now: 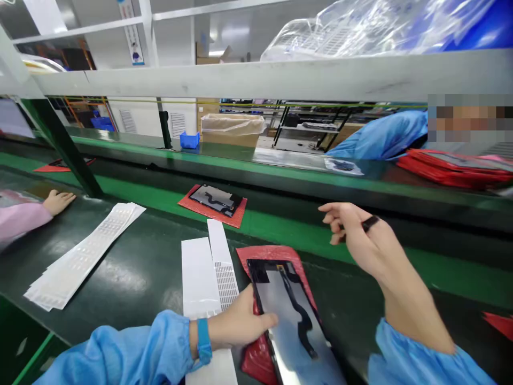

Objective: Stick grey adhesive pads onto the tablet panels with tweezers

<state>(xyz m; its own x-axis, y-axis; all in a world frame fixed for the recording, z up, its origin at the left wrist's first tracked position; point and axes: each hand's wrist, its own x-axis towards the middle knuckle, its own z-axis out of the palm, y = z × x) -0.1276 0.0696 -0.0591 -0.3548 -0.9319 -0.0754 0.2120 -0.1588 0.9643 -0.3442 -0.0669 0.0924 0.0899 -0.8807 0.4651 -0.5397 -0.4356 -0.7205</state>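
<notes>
My left hand (pixel 250 321) grips the left edge of a flat display panel (pixel 294 315), thumb on its silvery back. A black flex cable (pixel 300 310) runs along that back. Beneath the panel lies a red bubble-wrap pouch (pixel 286 254). My right hand (pixel 355 230) is raised over the green strip, apart from the panel. Its fingers are loosely bent with nothing visible in them; a small black band is on it. White label sheets (pixel 200 272) lie beside my left hand. A second panel (pixel 216 199) rests on a red bubble-wrap sheet (pixel 186 200) farther back.
A stack of label strips (pixel 88 256) lies left, near another person's hand (pixel 59 203). A white shelf beam (pixel 256 83) crosses overhead, with a green post (pixel 64 149) at left. Across the line are a blue bin (pixel 189 140), red pouches (pixel 452 168) and a co-worker's blue sleeve (pixel 377 136).
</notes>
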